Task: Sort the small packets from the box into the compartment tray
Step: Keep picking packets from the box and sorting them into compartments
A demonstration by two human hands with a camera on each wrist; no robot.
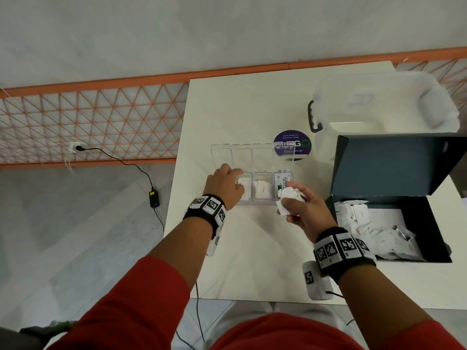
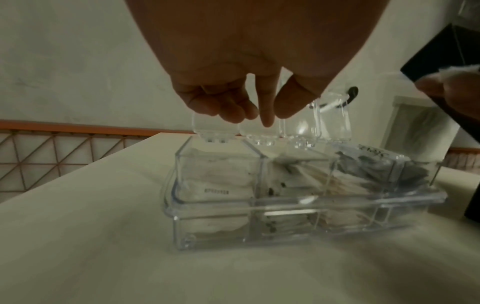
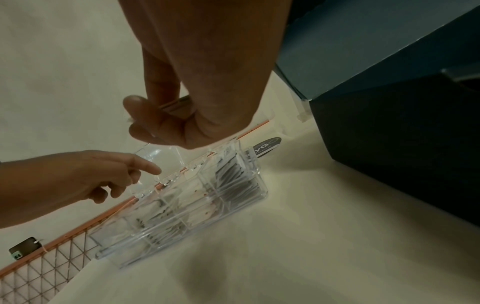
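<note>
A clear compartment tray [image 1: 257, 202] sits mid-table with its lids [image 1: 242, 154] tipped back. Its compartments hold white packets [image 1: 262, 190]; the rightmost holds green-printed ones [image 1: 283, 180]. My left hand [image 1: 227, 184] hovers over the tray's left end, index finger out by a lid hinge and the other fingers loosely curled, holding nothing [image 2: 262, 117]. My right hand [image 1: 293, 203] grips a bunch of white packets [image 1: 290, 194] just in front of the tray's right end. The black box [image 1: 429, 215] at the right holds more loose packets [image 1: 374, 228].
The box's dark lid [image 1: 394, 162] stands open behind it. A clear plastic bin [image 1: 384, 104] sits at the table's far right, and a purple round sticker [image 1: 300, 147] lies behind the tray. Left of the table are an orange mesh barrier [image 1: 88, 122] and a cable with an adapter [image 1: 154, 198].
</note>
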